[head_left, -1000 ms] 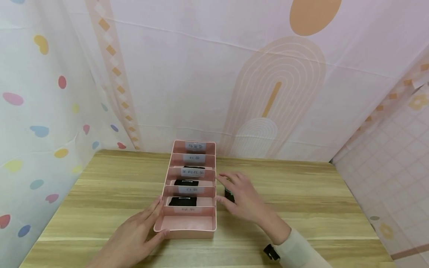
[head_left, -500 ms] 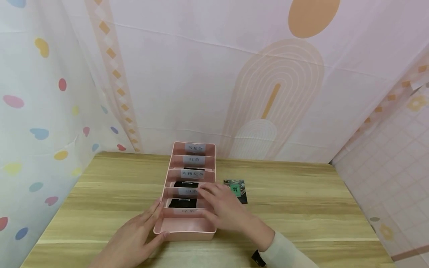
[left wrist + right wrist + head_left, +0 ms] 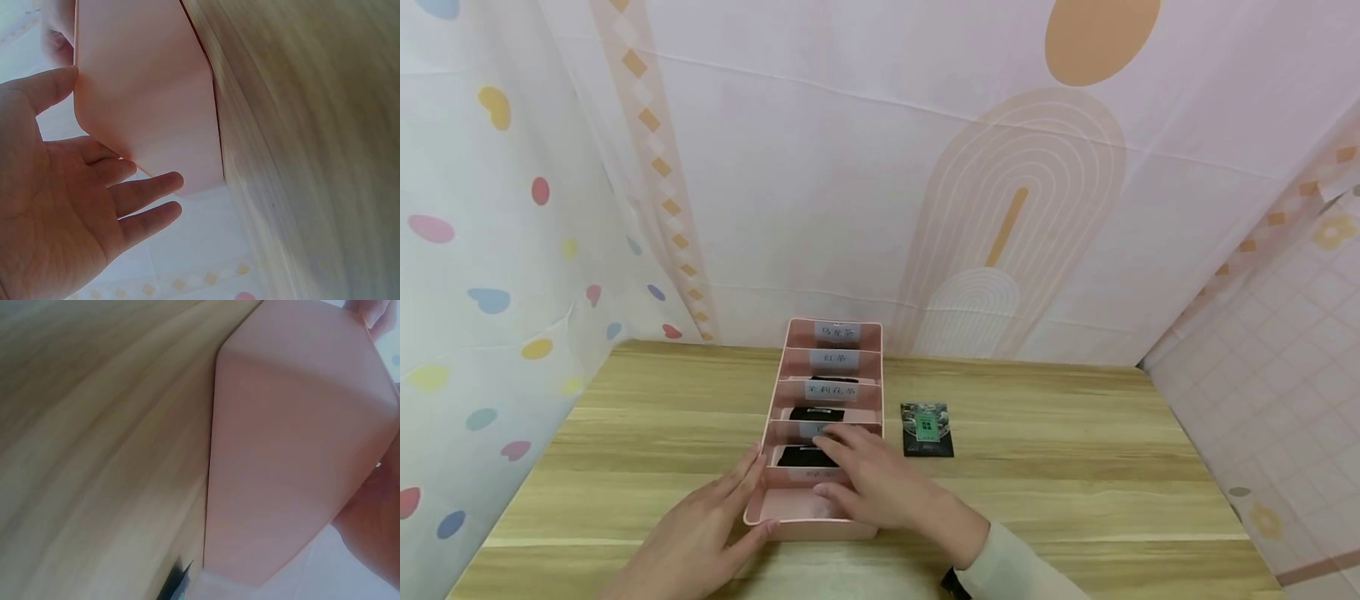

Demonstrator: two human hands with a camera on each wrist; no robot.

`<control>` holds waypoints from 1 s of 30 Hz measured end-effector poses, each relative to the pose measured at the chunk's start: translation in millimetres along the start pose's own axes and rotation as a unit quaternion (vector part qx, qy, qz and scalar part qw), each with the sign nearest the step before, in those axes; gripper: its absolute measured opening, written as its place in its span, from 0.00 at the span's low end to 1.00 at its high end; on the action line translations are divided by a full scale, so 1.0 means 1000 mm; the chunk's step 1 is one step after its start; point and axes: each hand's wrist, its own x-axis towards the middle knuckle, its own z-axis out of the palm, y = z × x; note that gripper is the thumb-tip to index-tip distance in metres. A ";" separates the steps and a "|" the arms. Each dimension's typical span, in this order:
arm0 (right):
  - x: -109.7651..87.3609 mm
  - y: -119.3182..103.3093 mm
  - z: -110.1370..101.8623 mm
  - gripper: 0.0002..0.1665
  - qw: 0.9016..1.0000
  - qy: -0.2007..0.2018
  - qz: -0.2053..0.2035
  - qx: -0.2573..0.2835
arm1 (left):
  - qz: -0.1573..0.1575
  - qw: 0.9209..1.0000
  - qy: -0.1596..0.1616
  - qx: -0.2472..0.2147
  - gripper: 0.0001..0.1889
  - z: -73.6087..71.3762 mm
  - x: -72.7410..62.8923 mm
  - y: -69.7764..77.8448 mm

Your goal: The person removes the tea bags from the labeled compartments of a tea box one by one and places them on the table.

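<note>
A pink divided storage box stands on the table, with white paper labels in Chinese characters on its compartment walls. Black packets lie in several compartments. My left hand rests against the box's near left corner; its thumb touches the front rim and its fingers lie along the left side. Over the near right part of the box, my right hand reaches in, fingertips above the second compartment from the front and thumb over the front one. Whether those fingertips touch a packet is hidden. Right of the box lies a flat black tea sachet with a green label.
The wooden table extends to both sides of the box. Patterned cloth hangs behind and at both sides. A black strap end shows under the right sleeve.
My right hand has moved left from over the sachet to over the box's near compartments, leaving the sachet uncovered on the table. My left hand has stayed at the corner.
</note>
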 end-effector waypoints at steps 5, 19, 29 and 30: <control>0.004 -0.002 0.002 0.33 1.000 0.003 0.006 -0.008 | -0.003 1.000 -0.002 -0.003 0.41 0.000 0.000 0.001; 0.012 0.000 0.013 0.12 0.998 0.068 -0.016 0.001 | -0.006 1.000 -0.004 -0.004 0.43 -0.001 0.001 0.001; 0.013 0.000 0.013 0.09 0.997 0.068 -0.002 0.043 | -0.012 1.000 -0.013 -0.007 0.43 0.000 0.001 0.000; 0.013 0.000 0.013 0.09 0.997 0.065 0.002 0.046 | -0.012 1.000 -0.014 -0.006 0.43 0.000 0.001 0.000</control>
